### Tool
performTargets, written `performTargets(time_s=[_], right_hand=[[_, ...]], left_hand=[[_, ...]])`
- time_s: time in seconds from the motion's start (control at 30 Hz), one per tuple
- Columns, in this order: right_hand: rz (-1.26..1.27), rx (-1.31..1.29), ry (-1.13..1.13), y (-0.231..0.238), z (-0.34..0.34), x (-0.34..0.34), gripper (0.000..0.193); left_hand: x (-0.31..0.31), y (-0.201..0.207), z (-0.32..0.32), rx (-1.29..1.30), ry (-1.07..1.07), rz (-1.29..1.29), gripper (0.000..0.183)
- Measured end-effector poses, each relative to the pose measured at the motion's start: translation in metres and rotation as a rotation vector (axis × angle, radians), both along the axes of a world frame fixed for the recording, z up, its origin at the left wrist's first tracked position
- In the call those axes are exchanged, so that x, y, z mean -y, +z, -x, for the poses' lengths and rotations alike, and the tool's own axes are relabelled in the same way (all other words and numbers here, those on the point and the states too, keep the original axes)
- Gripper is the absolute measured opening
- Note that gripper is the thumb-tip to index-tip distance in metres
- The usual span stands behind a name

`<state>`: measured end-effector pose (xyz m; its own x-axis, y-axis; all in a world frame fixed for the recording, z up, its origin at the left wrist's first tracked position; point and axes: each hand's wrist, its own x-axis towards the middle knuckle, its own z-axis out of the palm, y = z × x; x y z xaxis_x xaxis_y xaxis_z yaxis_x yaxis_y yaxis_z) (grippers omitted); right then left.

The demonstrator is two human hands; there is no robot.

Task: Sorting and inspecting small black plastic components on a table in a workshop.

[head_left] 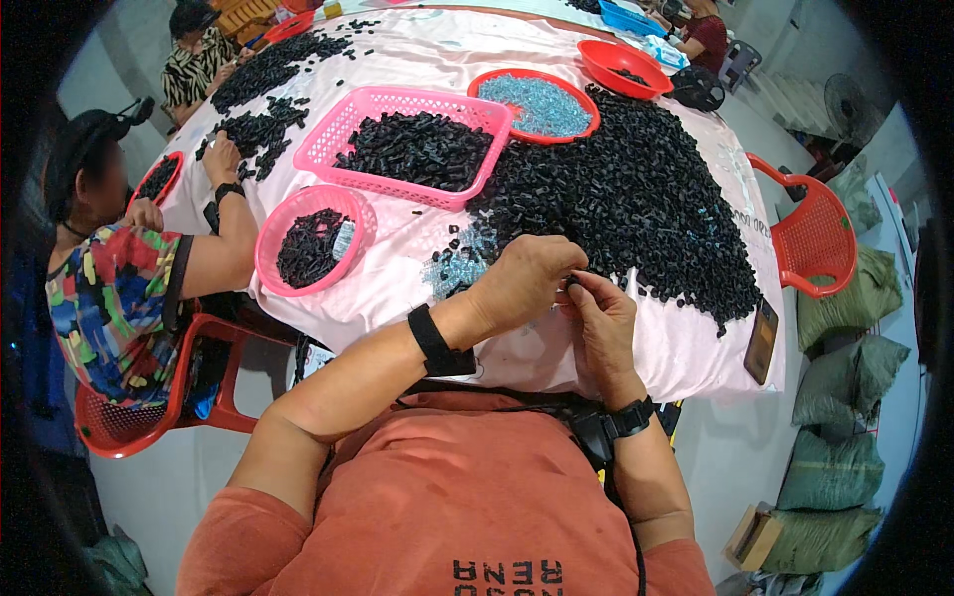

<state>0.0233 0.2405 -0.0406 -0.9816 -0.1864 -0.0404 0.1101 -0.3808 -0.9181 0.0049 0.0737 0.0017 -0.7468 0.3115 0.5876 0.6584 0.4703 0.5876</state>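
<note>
My left hand (529, 276) and my right hand (606, 323) meet over the near edge of the table, fingertips almost touching. The right thumb and fingers pinch a small black plastic piece (571, 282). My left fingers are closed against the same spot, and what they hold is hidden. Just beyond my hands spreads a large heap of small black plastic pieces (616, 189). Beside my left wrist lies a little pile of clear bluish plastic pieces (459, 260).
A pink rectangular basket (318, 149), a round pink basket (366, 221), and red bowls (594, 124) stand on the pale-pink cloth. A phone (762, 341) lies at the right edge. A co-worker (124, 288) sits at left. Red chair (820, 243) and sacks (845, 377) are right.
</note>
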Motion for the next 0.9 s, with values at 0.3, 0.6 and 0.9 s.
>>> performTargets(time_s=[0.3, 0.6, 0.9], right_hand=[[-0.041, -0.024, 0.004, 0.001, -0.001, -0.002, 0.019], [0.004, -0.029, -0.023, 0.0, 0.001, 0.0, 0.016], [-0.012, -0.037, -0.017, 0.001, 0.002, -0.002, 0.015]], left_hand=[[-0.008, -0.005, 0.004, -0.08, 0.013, -0.002, 0.016], [-0.008, -0.003, -0.001, -0.092, -0.033, 0.054, 0.02], [-0.002, -0.002, 0.002, -0.015, 0.006, -0.001, 0.016]])
